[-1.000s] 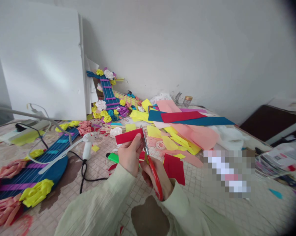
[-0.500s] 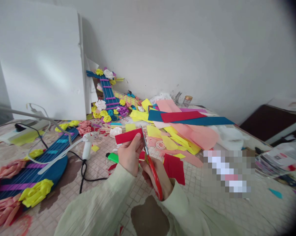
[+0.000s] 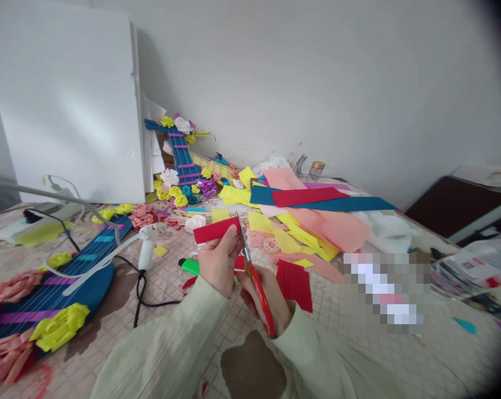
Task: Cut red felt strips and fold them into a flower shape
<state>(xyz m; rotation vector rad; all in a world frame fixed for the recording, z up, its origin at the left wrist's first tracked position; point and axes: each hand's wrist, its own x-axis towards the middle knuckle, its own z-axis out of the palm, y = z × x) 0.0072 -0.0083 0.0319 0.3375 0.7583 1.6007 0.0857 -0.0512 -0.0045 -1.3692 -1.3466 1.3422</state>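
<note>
My left hand (image 3: 218,261) pinches a folded strip of red crepe paper (image 3: 212,230) between thumb and fingers, with the strip pointing left. My right hand (image 3: 269,296) is wrapped round the handles of red-handled scissors (image 3: 256,282). Their blades point up and away, lying along the strip's right end beside my left fingertips. Whether the blades are parted is hard to make out. A wider piece of red crepe paper (image 3: 294,284) lies on the table just right of my right hand. A bright green object (image 3: 190,266) lies left of my left hand, partly hidden.
A white glue gun (image 3: 147,249) with a black cord stands at the left, by a blue paper guitar with paper flowers (image 3: 96,282). Another decorated guitar (image 3: 184,160) leans at the back. Crepe strips (image 3: 325,221) lie back right; a plastic box (image 3: 475,269) is far right.
Almost nothing differs. The whole view has shifted very slightly, while both hands, the red strip and the scissors keep the same arrangement.
</note>
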